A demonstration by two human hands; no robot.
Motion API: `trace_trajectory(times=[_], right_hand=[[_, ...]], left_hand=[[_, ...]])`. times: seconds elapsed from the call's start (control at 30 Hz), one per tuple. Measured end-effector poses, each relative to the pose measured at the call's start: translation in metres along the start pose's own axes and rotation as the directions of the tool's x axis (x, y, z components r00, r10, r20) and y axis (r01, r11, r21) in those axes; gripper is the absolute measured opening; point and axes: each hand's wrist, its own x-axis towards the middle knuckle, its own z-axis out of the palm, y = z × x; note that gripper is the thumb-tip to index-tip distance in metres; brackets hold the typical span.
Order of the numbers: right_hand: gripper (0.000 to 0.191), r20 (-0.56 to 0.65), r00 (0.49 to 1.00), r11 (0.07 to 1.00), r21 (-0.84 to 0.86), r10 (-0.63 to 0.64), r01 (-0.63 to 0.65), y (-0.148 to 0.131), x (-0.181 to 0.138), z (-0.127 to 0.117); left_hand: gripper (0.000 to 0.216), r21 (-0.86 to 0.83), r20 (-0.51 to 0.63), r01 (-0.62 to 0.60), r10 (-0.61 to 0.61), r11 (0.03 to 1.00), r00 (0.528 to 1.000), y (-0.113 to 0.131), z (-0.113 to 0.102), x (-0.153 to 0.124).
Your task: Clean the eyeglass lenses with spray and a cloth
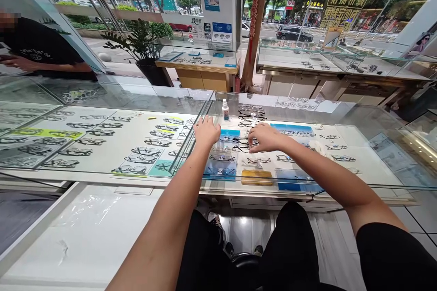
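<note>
Both my arms reach forward over a glass display counter filled with rows of eyeglass frames. My left hand lies flat on the glass top with its fingers spread, holding nothing. My right hand rests curled on the glass, fingertips pinched around a dark eyeglass frame lying on top of the counter. A small white dropper bottle stands upright just beyond and between my hands. More dark frames lie stacked behind the bottle.
A second glass case with eyeglasses adjoins on the left. A person in a black shirt stands at the far left. A potted plant and further display counters stand behind. My dark-clothed knees are below.
</note>
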Motion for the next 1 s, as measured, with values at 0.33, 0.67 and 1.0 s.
trace_trajectory(times=[0.33, 0.67, 1.0], right_hand=[[0.004, -0.165, 0.985, 0.999, -0.02, 0.041, -0.045, 0.003, 0.009, 0.02], [0.003, -0.233, 0.96, 0.987, 0.0, 0.154, -0.158, 0.027, 0.019, 0.019], [0.007, -0.286, 0.949, 0.992, 0.036, 0.129, -0.124, 0.026, 0.016, 0.024]], left_hand=[[0.067, -0.013, -0.009, -0.002, 0.002, 1.0, 1.0, -0.003, 0.004, 0.002], [0.069, -0.01, 0.002, 0.0, 0.0, 1.0, 1.0, -0.003, 0.003, 0.002], [0.071, 0.001, 0.005, 0.003, -0.003, 1.0, 1.0, -0.002, 0.002, 0.001]])
